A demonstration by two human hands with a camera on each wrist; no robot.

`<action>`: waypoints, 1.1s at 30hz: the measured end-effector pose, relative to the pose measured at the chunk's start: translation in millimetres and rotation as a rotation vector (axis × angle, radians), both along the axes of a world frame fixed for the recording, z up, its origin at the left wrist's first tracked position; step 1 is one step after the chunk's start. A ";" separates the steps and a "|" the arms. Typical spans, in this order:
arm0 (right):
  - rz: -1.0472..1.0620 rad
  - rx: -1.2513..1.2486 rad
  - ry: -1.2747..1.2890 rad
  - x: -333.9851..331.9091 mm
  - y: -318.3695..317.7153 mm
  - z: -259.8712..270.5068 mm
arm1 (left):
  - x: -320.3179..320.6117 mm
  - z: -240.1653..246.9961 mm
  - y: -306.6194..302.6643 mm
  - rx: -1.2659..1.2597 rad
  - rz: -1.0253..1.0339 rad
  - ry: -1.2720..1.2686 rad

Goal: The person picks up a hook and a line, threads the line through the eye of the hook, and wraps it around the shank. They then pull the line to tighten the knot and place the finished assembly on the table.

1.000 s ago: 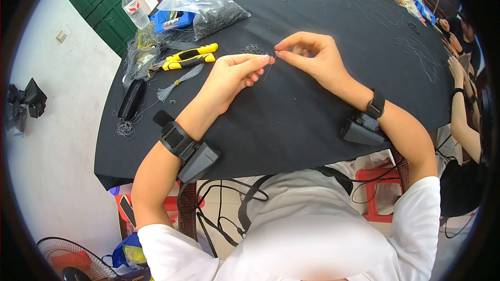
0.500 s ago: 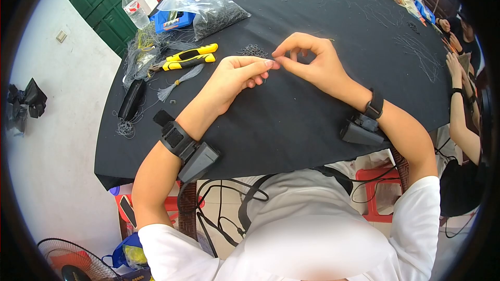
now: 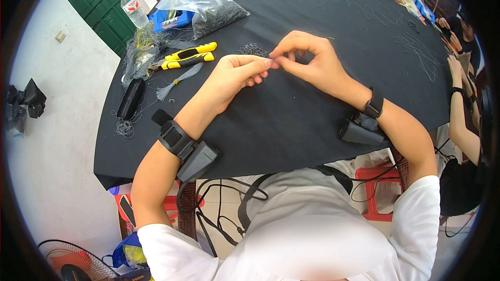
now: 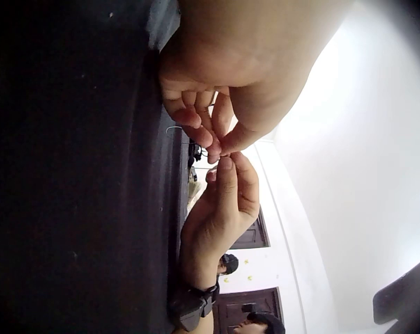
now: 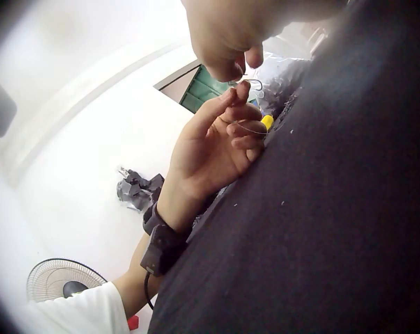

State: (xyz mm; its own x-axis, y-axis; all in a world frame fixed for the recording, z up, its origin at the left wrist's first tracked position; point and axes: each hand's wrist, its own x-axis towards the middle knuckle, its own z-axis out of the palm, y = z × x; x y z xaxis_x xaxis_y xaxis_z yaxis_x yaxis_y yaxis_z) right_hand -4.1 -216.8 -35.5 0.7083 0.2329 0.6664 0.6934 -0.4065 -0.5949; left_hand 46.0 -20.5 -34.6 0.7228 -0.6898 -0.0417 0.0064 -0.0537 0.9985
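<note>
My left hand (image 3: 237, 75) pinches a small curved fish hook (image 5: 259, 84) between thumb and forefinger, its other fingers curled beneath. A thin fishing line (image 5: 249, 129) trails from these fingers in the right wrist view. Meeting it from the right, my right hand (image 3: 317, 62) has thumb and forefinger pinched together at the hook; the line there is mostly hidden by the fingertips. Both hands are close over the black cloth. Just beyond them lies a small pile of dark hooks (image 3: 252, 49).
Yellow-handled pliers (image 3: 187, 57), a tied bundle of line (image 3: 179, 81) and a black case (image 3: 131, 99) lie to the left. Farther back are a clear bag of dark small pieces (image 3: 219, 15), a blue box (image 3: 172, 20) and a bottle (image 3: 134, 10). Another person's arms (image 3: 461, 109) show at right.
My right fingertips have shifted slightly left and down, closing in on the left fingertips. The line hanging below the left hand shows less now. The left hand stays nearly still.
</note>
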 end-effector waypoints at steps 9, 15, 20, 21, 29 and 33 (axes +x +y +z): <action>-0.020 -0.020 0.035 -1.7 -0.9 1.2 | -1.0 1.1 0.0 0.030 -0.016 -0.022; 0.016 -0.055 0.027 -2.2 -0.2 2.2 | 0.7 -1.4 0.8 0.016 -0.029 -0.032; 0.022 -0.079 0.012 -1.4 -0.3 1.8 | 0.6 -3.0 0.0 0.010 -0.027 -0.052; 0.023 -0.086 0.016 -0.9 -0.6 1.0 | 0.2 -2.6 -0.1 0.012 -0.025 -0.057; 0.005 -0.056 0.012 0.1 -0.4 -0.4 | -0.5 -2.0 -0.7 0.036 -0.027 -0.088; 0.017 -0.078 0.019 0.3 -0.6 -0.6 | -1.2 -1.5 -1.1 0.042 -0.029 -0.111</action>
State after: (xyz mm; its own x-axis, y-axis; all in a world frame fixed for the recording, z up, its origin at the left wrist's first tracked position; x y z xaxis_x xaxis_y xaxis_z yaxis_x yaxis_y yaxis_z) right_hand -3.8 -217.3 -36.1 0.7163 0.2956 0.6321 0.6894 -0.4401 -0.5754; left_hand 44.8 -21.6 -36.1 0.7041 -0.7101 0.0079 -0.1059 -0.0940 0.9899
